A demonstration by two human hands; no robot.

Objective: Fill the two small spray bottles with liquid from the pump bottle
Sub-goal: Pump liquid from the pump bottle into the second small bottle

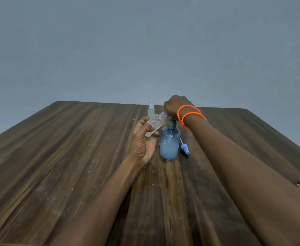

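A blue pump bottle (169, 143) with a dark collar stands upright on the wooden table (65, 157), holding pale liquid in its lower part. My right hand (175, 105) sits on top of its pump head and hides it; the fingers are curled over it. My left hand (144, 139) holds a small clear spray bottle (154, 124) tilted, with its open neck up against the pump's spout under my right hand. A second small clear spray bottle (151, 108) stands upright behind, with its cap on. A blue spray cap (184, 148) with its white tube lies right of the pump bottle.
The dark wooden table stretches wide to both sides and toward me, with rounded far corners. A plain grey wall rises behind it. Two orange bead bracelets (190, 115) circle my right wrist.
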